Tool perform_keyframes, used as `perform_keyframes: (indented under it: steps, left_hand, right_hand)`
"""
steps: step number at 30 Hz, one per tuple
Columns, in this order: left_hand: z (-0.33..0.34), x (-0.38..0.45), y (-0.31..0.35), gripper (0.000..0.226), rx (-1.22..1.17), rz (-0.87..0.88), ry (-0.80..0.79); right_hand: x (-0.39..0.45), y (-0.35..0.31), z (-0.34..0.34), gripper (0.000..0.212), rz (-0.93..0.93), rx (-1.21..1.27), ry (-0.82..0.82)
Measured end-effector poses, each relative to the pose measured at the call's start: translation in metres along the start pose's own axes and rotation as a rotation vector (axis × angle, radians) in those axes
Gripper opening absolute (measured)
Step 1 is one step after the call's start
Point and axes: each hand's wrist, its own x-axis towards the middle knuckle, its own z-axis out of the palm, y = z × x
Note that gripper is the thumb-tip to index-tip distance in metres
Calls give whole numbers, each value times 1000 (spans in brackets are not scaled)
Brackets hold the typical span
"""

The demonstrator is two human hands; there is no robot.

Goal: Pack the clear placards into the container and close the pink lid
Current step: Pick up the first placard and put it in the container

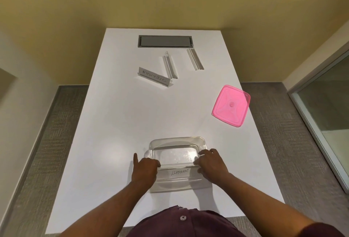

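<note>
Both hands, left (pixel 145 168) and right (pixel 211 165), grip closed on the ELEPHANT placard (pixel 179 173) at the container (pixel 176 141).

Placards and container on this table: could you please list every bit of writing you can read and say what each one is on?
"ELEPHANT": handwritten on the card in the clear placard that the left hand and right hand hold at the near edge of the container.
"SUPERMAN": handwritten on the far placard, seen upside down; the first letter is unclear.
Small moulded marks on the container floor: too small to read.
Pink lid and the other two placards: no text visible.
</note>
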Motion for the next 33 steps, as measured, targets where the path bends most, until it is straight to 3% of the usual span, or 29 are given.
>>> perform_keyframes:
  steps: [10, 16, 19, 22, 27, 30, 33]
  left_hand:
    - [2, -1, -1, 32, -3, 10, -55]
    - [-8, -7, 0, 36, 5, 109, -61]
    - [-15, -11, -6, 35, -8, 190, 4]
    - [-23, -9, -13, 30, -51, 228, 171]
    - [-38, 16, -29, 30, -273, 308, 334]
    - [-54, 41, -35, 17, -483, 233, 440]
    - [-72, 74, -45, 7, -591, 32, 512]
  right_hand:
    - [-1, -6, -5, 36, -10, -55, -29]
    - [-4, -7, -7, 38, -20, -33, -53]
    - [-3, -9, -14, 47, -7, 5, -18]
    - [1, -8, -24, 51, 14, 83, 127]
    - [23, -3, -51, 40, 92, 375, 362]
    - [46, 7, -68, 28, 155, 553, 370]
    - [77, 17, -84, 21, 211, 673, 358]
